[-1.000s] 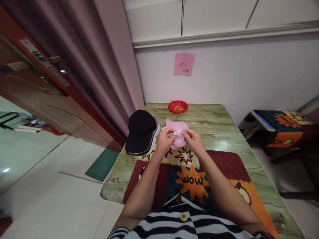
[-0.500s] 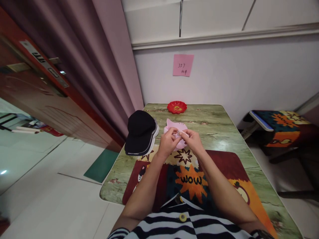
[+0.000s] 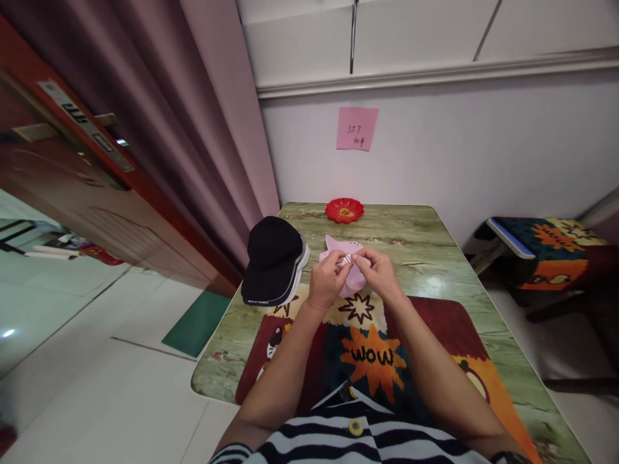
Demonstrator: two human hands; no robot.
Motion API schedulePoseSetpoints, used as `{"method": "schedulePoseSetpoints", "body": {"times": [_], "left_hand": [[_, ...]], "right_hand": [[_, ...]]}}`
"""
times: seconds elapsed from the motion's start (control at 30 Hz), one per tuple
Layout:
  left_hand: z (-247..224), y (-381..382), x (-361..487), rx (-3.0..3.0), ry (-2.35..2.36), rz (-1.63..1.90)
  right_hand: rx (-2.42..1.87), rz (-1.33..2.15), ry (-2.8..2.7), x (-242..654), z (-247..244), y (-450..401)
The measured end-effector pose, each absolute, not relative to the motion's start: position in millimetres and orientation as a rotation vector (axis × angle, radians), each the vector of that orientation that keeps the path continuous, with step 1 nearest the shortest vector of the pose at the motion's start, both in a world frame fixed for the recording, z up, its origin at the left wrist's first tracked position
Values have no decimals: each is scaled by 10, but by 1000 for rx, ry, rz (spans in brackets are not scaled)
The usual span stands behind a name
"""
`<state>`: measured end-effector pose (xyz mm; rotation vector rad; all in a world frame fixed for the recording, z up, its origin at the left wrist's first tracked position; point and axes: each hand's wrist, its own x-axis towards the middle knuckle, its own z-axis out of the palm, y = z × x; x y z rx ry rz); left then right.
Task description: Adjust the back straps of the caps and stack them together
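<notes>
- A wooden door [image 3: 97, 212] stands at an angle, beside a purple curtain [image 3: 193, 116].
- A green mat [image 3: 193, 322] lies on the floor, left of the table [image 3: 425, 258].
- A black cap [image 3: 273, 251] sits near the table's left edge, its brim toward the person; a white edge shows beneath it.
- The left hand [image 3: 326, 280] pinches narrowly, fingertips holding the pink cap by its strap, at a small pale buckle [image 3: 346, 259].
- A red dish [image 3: 344, 211] rests near the wall, below a pink note [image 3: 357, 129].
- The pink cap [image 3: 355, 283] is between both hands, over the table's middle, behind a patterned placemat [image 3: 372, 354] reading "WOW".
- The right hand [image 3: 382, 274] also pinches narrowly, thumb and finger holding the same cap beside the buckle.
- A stool [image 3: 556, 251] with a similar pattern stands apart, far right.
</notes>
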<state>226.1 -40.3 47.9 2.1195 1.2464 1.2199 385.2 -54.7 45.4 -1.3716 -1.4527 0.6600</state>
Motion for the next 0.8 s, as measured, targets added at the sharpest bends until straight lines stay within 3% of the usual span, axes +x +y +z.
{"method": "schedulePoseSetpoints", "body": {"times": [0.8], "left_hand": [[464,-339,2236,1482,952,1322]], "right_hand": [[-1141,1231,-1070,3727,454,-522]]}}
